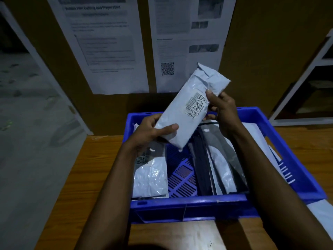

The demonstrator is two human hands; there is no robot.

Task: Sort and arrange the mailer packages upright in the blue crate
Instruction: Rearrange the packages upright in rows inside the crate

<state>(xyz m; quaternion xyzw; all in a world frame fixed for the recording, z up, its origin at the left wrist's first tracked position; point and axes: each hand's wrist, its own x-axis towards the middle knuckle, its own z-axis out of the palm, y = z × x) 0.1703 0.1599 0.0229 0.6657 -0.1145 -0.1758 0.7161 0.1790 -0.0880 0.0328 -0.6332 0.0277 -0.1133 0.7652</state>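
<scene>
A grey mailer package with a barcode label is held tilted above the blue crate. My left hand grips its lower end, thumb on top. My right hand grips its right edge near the label. Inside the crate, a pale mailer leans at the left side. Several dark and grey mailers stand on edge toward the right. Between the two groups the crate's slatted floor shows.
The crate sits on a wooden table. White mailers lie under my right forearm beside the crate. A brown board with paper sheets stands behind the crate. A white shelf frame stands at the right.
</scene>
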